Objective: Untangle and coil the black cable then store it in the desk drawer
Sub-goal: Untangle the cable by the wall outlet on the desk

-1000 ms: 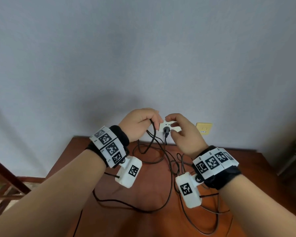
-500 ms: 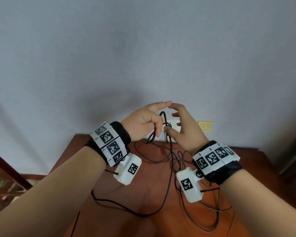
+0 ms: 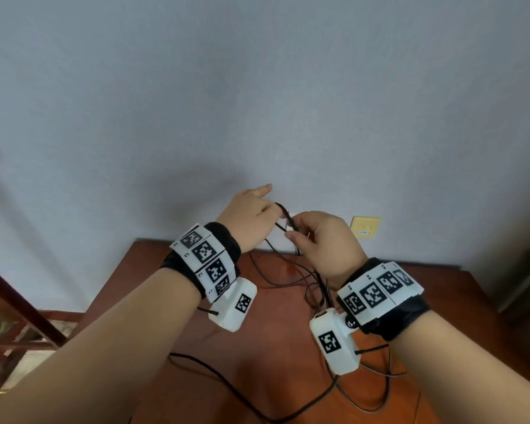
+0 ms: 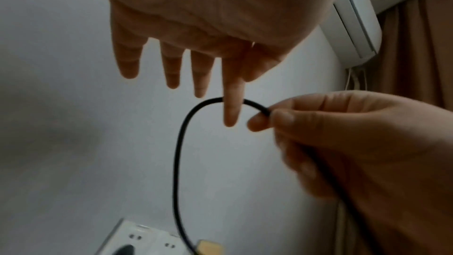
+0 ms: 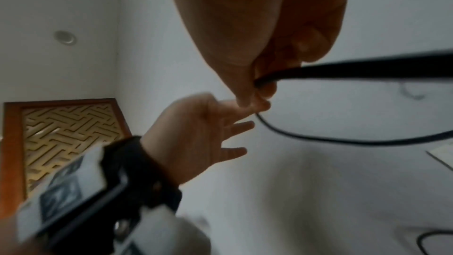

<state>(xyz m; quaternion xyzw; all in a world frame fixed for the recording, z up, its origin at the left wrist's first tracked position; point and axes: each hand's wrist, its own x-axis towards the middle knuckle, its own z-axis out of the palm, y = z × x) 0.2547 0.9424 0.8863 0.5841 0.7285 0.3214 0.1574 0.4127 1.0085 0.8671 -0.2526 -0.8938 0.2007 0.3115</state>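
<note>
The black cable lies in loose tangled loops on the reddish wooden desk and rises to both hands near the wall. My left hand has straight, spread fingers, and a loop of the cable hangs over its index finger. My right hand pinches the cable between thumb and fingers just right of that finger. The right hand and left hand nearly touch. No drawer is in view.
A white wall socket with a dark plug in it sits low on the wall behind the hands, with a yellow plate to its right. A wooden chair stands left of the desk. An air conditioner hangs high on the wall.
My left hand went from curled round the cable to straight fingers, with the loop now over its index finger. My right hand left the socket area and closed on the cable.
</note>
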